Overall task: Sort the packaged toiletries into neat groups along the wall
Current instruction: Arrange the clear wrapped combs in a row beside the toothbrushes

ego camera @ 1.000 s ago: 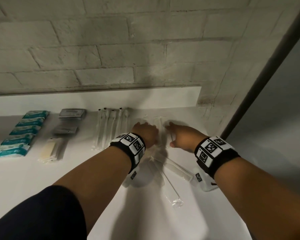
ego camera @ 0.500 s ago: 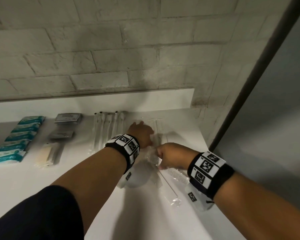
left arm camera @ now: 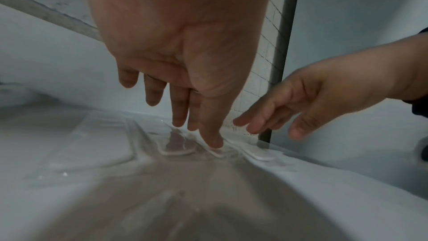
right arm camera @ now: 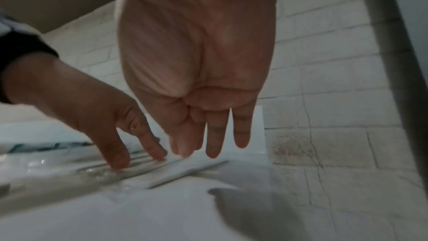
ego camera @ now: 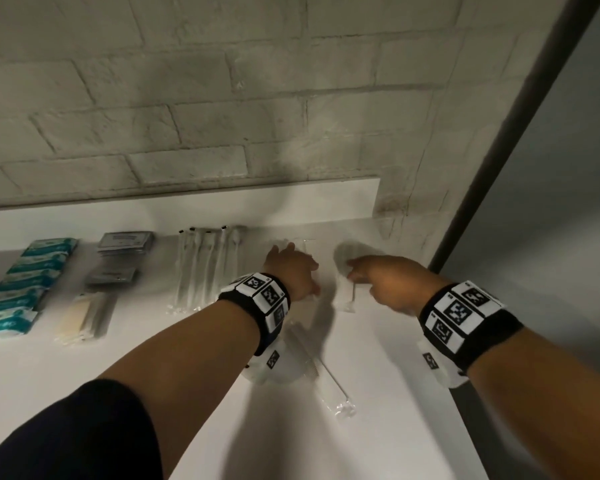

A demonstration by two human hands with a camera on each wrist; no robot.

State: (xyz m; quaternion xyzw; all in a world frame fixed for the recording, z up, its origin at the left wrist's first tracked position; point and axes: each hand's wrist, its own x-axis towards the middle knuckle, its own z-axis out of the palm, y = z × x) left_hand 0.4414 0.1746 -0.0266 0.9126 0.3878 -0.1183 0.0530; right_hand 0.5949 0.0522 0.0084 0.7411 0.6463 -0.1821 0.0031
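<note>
Both hands reach to the back right of the white shelf (ego camera: 84, 393), close to the brick wall. My left hand (ego camera: 290, 263) lies flat with straight fingers pressing on a few clear packets (left arm camera: 176, 144); in the left wrist view its thumb (left arm camera: 214, 142) touches the plastic. My right hand (ego camera: 359, 273) hovers with straight, relaxed fingers just above one clear packet with a thin white stick (ego camera: 349, 296). That stick packet (right arm camera: 185, 171) lies flat on the shelf below the right hand's fingertips (right arm camera: 212, 151), which hold nothing. Another clear stick packet (ego camera: 333, 386) lies nearer me.
Along the wall to the left stand rows of teal packs (ego camera: 25, 278), grey sachets (ego camera: 125, 240), cream packets (ego camera: 84, 317) and long white stick packets (ego camera: 205, 265). A dark vertical post (ego camera: 499, 168) and the shelf's right edge bound the right side.
Half a second ago my right hand was pulled back, gripping a clear packet. It has moved forward to the wall and the packet now lies released below it. My left hand stayed put.
</note>
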